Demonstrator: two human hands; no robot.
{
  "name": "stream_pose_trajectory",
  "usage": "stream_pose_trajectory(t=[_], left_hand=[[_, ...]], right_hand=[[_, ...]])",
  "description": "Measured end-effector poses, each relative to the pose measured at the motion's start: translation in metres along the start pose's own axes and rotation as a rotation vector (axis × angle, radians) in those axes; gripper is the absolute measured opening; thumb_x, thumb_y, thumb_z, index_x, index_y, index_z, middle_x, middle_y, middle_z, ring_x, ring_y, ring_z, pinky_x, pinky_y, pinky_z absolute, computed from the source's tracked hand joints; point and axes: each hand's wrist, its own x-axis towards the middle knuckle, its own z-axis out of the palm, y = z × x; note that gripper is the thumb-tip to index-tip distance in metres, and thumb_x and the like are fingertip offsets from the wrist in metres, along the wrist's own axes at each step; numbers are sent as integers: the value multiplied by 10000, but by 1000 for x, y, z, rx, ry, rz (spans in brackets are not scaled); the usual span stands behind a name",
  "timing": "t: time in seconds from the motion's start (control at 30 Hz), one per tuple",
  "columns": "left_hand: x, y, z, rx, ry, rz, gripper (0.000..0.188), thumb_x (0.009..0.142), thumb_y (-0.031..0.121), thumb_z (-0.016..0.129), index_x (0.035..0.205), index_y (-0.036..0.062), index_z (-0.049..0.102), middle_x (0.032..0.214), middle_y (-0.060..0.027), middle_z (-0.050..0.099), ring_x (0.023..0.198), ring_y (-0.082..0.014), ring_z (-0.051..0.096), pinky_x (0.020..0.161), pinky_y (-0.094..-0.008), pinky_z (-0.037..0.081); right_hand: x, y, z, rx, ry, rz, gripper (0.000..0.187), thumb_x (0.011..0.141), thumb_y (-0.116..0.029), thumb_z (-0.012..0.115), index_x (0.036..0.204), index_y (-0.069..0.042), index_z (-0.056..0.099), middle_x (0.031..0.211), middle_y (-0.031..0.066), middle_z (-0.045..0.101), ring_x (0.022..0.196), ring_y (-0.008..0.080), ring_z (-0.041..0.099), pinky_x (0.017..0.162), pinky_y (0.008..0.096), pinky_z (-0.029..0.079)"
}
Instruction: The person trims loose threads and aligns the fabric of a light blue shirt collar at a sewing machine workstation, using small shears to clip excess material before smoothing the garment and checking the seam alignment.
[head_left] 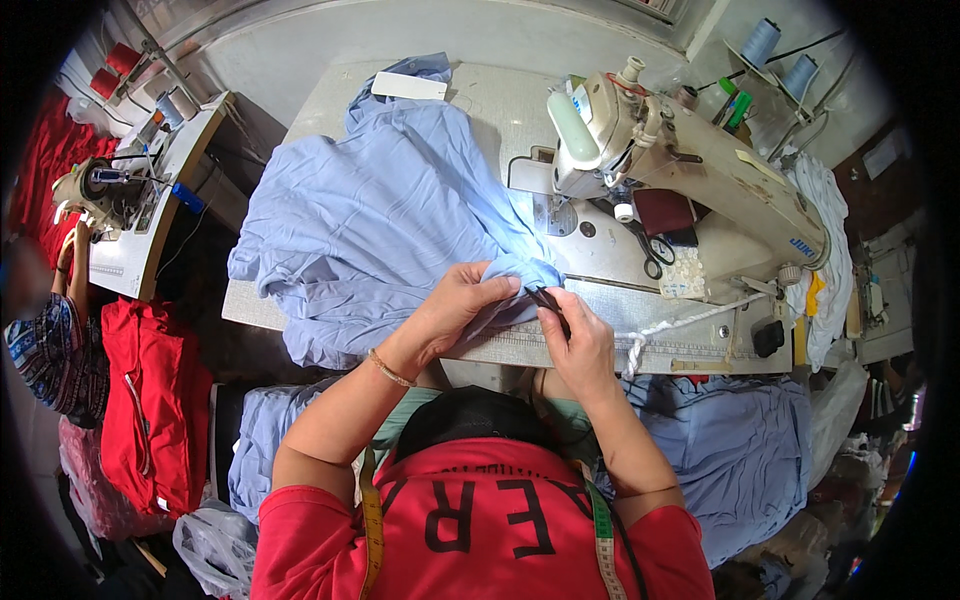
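Note:
A light blue garment (370, 200) lies rumpled over the sewing table, its near right corner gathered up at the front edge. My left hand (462, 300) pinches that corner between thumb and fingers. Close beside it, my right hand (582, 345) is closed around small black thread snips (545, 298), whose tips touch the cloth. The fingers partly hide the snips, so I cannot tell whether the blades are cutting. Just beyond the hands stands the sewing machine (690, 160), its needle area to the right of the cloth.
Black-handled scissors (655, 255) lie under the machine arm. A white cord (690, 322) runs near the table's front edge. More blue cloth (720, 460) hangs at the right. Leftward, a co-worker's hand (72, 245) is at another machine (95, 190), near red garments (150, 400).

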Motion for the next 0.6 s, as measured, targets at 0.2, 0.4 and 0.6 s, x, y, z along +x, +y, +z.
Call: stream_pose_trajectory(t=[0.2, 0.4, 0.6], left_hand=[[-1, 0, 5, -19, -19, 37, 155, 836, 128, 626, 938, 12, 632, 832, -16, 618, 712, -66, 548, 657, -194, 452], [0, -2, 3, -1, -8, 57, 149, 838, 120, 621, 939, 11, 631, 830, -13, 616, 697, -63, 543, 640, -197, 454], [2, -3, -1, 51, -7, 69, 154, 843, 126, 616, 946, 14, 637, 825, -8, 627, 692, -59, 551, 641, -207, 461]], right_hand=[[0, 2, 7, 363, -33, 207, 223, 827, -153, 619, 993, -18, 556, 872, 157, 633, 745, 326, 624, 626, 378, 483], [4, -1, 3, -96, -38, 25, 216, 849, -198, 589, 989, -36, 559, 827, 148, 637, 714, 336, 619, 611, 388, 477], [4, 2, 2, 43, 4, 102, 215, 868, -229, 568, 1004, -64, 555, 742, 144, 628, 643, 341, 612, 550, 393, 462]])
